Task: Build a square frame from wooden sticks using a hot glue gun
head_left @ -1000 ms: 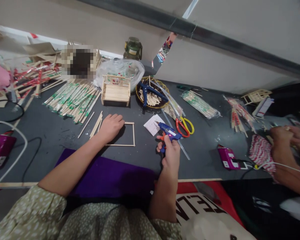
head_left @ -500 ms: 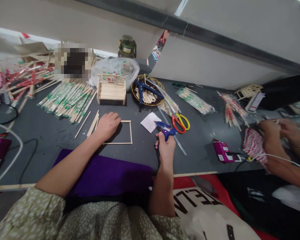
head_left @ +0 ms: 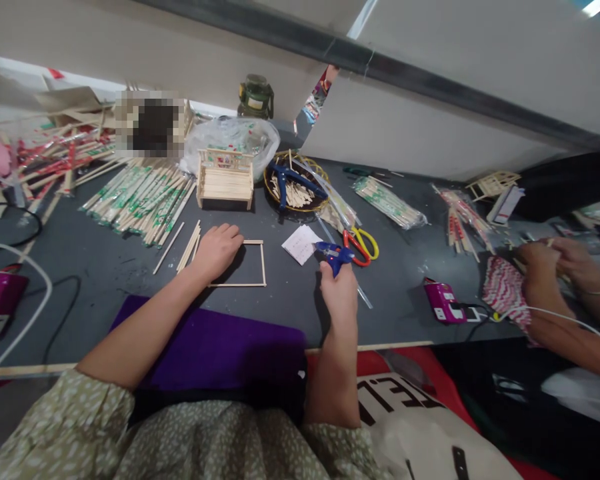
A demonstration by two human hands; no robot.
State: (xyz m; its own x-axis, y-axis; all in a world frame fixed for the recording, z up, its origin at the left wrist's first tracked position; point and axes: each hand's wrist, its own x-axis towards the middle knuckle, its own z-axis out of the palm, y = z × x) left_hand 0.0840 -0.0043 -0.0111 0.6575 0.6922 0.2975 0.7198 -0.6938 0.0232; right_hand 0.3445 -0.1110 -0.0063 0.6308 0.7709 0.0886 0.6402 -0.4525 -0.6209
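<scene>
My left hand (head_left: 220, 252) rests on the dark table with fingers curled over the left side of a rectangular frame of thin wooden sticks (head_left: 263, 263), hiding that side. Just left of it lie several loose sticks (head_left: 189, 248). My right hand (head_left: 339, 288) is closed round the handle of a blue glue gun (head_left: 334, 255). Its nozzle points left, over the edge of a small white paper sheet (head_left: 300, 244). Behind the glue gun lie scissors with red and yellow handles (head_left: 365, 245).
A small stick-built bench (head_left: 225, 183) stands behind my left hand, beside a basket (head_left: 270, 183) holding pliers and stick pieces. Wrapped chopsticks (head_left: 140, 200) lie at left. Purple boxes (head_left: 443, 301) with cables sit at both sides. At right, a co-worker's hands (head_left: 555, 257) hold something small.
My right hand has shifted slightly right with the glue gun, and its grip has turned so the fingers show less. My left hand stays on the stick frame. The view has moved slightly.
</scene>
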